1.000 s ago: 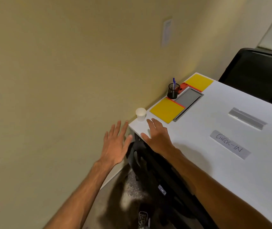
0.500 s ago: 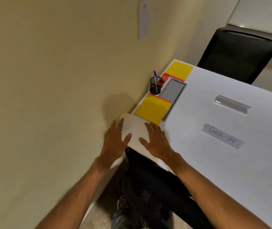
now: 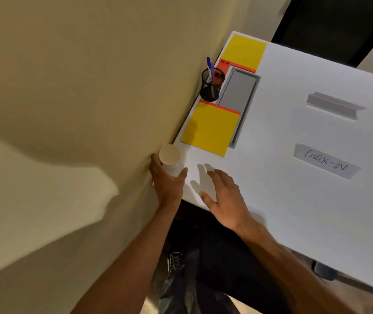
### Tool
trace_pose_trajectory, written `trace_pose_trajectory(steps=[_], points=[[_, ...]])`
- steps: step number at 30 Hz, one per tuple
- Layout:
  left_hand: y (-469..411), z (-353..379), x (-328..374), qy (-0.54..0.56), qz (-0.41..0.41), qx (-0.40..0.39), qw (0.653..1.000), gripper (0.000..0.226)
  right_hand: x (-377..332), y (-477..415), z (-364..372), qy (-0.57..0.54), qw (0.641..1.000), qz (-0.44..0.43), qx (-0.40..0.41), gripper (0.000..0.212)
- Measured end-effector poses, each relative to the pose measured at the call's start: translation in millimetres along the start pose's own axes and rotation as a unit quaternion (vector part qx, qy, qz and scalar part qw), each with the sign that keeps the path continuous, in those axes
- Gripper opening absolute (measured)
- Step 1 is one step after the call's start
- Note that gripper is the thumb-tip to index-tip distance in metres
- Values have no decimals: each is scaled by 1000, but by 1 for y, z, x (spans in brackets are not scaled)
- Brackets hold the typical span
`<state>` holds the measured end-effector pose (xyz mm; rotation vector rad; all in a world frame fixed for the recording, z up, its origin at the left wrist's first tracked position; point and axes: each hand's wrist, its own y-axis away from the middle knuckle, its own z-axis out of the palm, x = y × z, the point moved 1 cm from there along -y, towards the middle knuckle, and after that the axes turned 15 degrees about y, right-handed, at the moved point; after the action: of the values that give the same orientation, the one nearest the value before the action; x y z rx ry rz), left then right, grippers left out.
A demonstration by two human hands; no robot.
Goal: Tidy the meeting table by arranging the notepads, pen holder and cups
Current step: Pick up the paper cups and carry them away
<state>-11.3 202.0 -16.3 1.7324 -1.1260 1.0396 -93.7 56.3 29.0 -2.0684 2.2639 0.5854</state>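
A white paper cup stands at the near left corner of the white table, against the wall. My left hand wraps around its lower part, fingers on the wall side and thumb on the table side. My right hand hovers flat with spread fingers over the table's near edge, holding nothing. A yellow notepad lies just beyond the cup. A black mesh pen holder with a blue pen stands behind it. A second yellow notepad lies at the far corner.
A grey recessed cable tray sits beside the pen holder. A label reading CHECK-IN and a grey angled strip lie further right. A black chair stands at the far end. The beige wall runs along the table's left edge.
My left hand has reached forward and closed around the cup. My right hand has stayed low over the table's near edge. The view has tilted downward, closer to the table.
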Motion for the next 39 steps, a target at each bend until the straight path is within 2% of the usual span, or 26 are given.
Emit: trace_pose_trajectory(steps=[3, 9, 13, 16, 20, 25, 30, 34, 36, 39], points=[[-7, 11, -3, 12, 14, 22, 1000, 97, 1, -2, 5, -9, 1000, 17, -3, 65], [-21, 26, -11, -23, 43, 29, 998, 56, 5, -3, 9, -27, 999, 41, -5, 65], [-28, 27, -12, -30, 35, 34, 998, 30, 5, -4, 9, -21, 998, 52, -10, 63], [-32, 25, -13, -32, 42, 27, 998, 23, 6, -5, 7, -19, 998, 54, -9, 62], [-33, 18, -8, -29, 40, 2, 999, 28, 5, -7, 1, -29, 998, 54, -2, 60], [-15, 5, 18, 18, 83, -21, 996, 33, -1, -14, -9, -84, 994, 64, 15, 61], [19, -3, 50, 143, 38, -95, 984, 65, -8, -16, -26, -215, 971, 92, 40, 74], [47, -2, 70, 143, 76, -167, 973, 91, -7, -4, -38, -295, 949, 78, 80, 78], [57, 0, 82, 137, 71, -193, 969, 90, -4, 7, -45, -317, 938, 87, 108, 72], [70, 6, 97, 147, 49, -240, 958, 76, 5, 25, -57, -345, 919, 132, 136, 61]])
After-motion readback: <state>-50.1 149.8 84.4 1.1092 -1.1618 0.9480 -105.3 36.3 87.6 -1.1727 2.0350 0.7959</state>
